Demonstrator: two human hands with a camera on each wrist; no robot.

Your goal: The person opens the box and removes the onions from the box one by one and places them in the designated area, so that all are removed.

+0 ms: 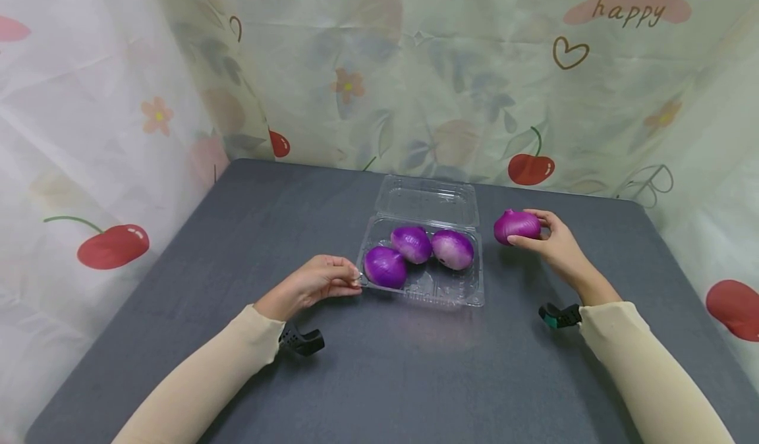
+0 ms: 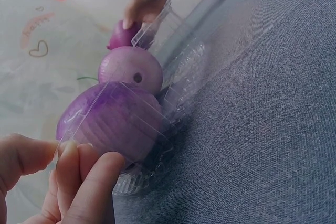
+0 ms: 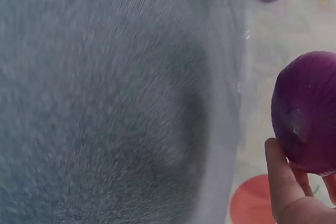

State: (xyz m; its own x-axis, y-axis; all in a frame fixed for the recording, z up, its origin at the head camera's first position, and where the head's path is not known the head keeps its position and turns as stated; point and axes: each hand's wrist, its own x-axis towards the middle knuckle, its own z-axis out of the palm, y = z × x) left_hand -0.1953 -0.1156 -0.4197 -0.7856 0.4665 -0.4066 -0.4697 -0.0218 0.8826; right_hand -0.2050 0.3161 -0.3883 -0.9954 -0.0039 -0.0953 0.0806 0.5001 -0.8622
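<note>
A clear plastic clamshell box (image 1: pixel 439 291) lies on the table with its lid (image 1: pixel 427 200) folded back. Inside it sit three purple onions: one at the left front (image 1: pixel 385 267), one at the back (image 1: pixel 412 244) and one at the right (image 1: pixel 452 249). My left hand (image 1: pixel 323 280) pinches the box's left rim between thumb and fingers, which the left wrist view shows close up. To the right of the box, my right hand (image 1: pixel 554 241) holds another purple onion (image 1: pixel 514 226), gripped between thumb and fingers above the table.
The dark grey table (image 1: pixel 296 391) runs under everything. A patterned curtain (image 1: pixel 415 88) with cherries and flowers hangs behind it and along both sides. Black bands with camera mounts (image 1: pixel 304 342) sit at both wrists.
</note>
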